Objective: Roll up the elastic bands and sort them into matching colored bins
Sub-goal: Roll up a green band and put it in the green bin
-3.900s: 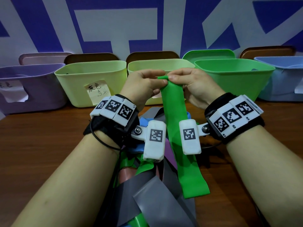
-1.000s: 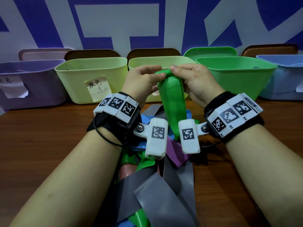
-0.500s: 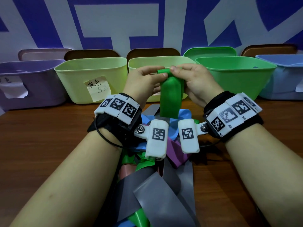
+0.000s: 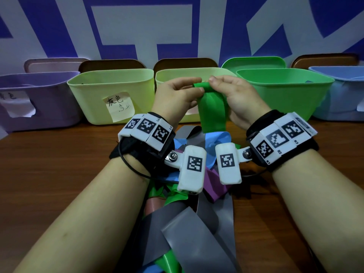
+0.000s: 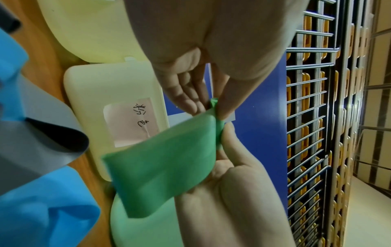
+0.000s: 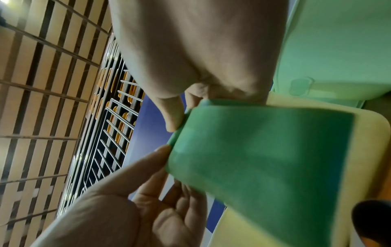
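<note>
A green elastic band hangs between my two hands above the table, its top edge rolled into a tight tube. My left hand pinches the left end of the roll and my right hand pinches the right end. In the left wrist view the green band hangs flat below the fingertips; in the right wrist view the green band fills the middle. The green bin stands just right of my hands. A pile of grey, blue, purple and green bands lies under my wrists.
A row of bins lines the back: purple, yellow-green with a handwritten note, another yellow-green one behind my hands, and light blue. Lids lean against the blue-and-white wall. Bare wooden table lies to both sides.
The hanging tail of the green band has grown shorter as the roll at the top took it up; its lower end has lifted off the pile. Both hands stayed in place.
</note>
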`<state>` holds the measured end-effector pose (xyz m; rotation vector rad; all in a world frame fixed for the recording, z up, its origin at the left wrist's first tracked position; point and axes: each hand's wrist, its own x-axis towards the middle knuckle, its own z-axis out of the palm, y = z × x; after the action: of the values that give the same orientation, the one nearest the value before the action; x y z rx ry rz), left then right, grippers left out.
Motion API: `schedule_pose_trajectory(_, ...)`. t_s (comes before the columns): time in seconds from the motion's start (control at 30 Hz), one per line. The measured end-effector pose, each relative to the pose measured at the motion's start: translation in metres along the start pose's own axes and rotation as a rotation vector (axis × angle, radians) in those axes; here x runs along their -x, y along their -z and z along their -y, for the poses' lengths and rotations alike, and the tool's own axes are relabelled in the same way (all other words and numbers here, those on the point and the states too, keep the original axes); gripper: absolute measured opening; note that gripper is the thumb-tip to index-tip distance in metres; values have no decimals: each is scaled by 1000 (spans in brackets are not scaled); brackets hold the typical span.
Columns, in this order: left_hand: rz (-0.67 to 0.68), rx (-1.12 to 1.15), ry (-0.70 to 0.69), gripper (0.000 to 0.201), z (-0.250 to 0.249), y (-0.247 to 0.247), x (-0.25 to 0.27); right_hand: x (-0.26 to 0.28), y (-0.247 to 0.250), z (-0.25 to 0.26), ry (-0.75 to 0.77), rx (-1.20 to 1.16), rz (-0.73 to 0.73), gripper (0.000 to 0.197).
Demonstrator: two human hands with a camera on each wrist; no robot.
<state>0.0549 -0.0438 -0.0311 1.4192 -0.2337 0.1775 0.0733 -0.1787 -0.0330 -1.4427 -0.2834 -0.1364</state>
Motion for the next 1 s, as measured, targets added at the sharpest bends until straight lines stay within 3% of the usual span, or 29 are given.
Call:
schedule_pose_trajectory(0.1, -2, -9, 41, 3, -3, -1, 1, 1, 0, 3, -14, -12, 21, 14)
schedule_pose_trajectory(0.2, -4, -12, 90, 21, -1, -1, -1, 1, -1, 3, -3, -10, 41, 15)
schedule_pose_trajectory(0.37, -13, -16, 40, 6, 0, 2, -2, 1, -2, 1, -16, -61, 49, 13)
schedule_pose_trajectory(0.5, -1, -9, 26, 13, 1, 4, -4, 2, -1, 0, -58, 16, 44, 17)
schedule_pose_trajectory(0.63, 73, 21, 74, 15, 1, 1, -2, 3, 0, 5, -56, -86, 4, 8)
schedule_pose_trajectory(0.83, 98, 74, 118, 11, 1, 3, -2, 3, -3, 6, -59, -83, -44, 13)
schedule_pose_trajectory(1.0, 123, 146, 148, 19, 0, 5, -1, 4, -4, 6, -16, -73, 7, 18)
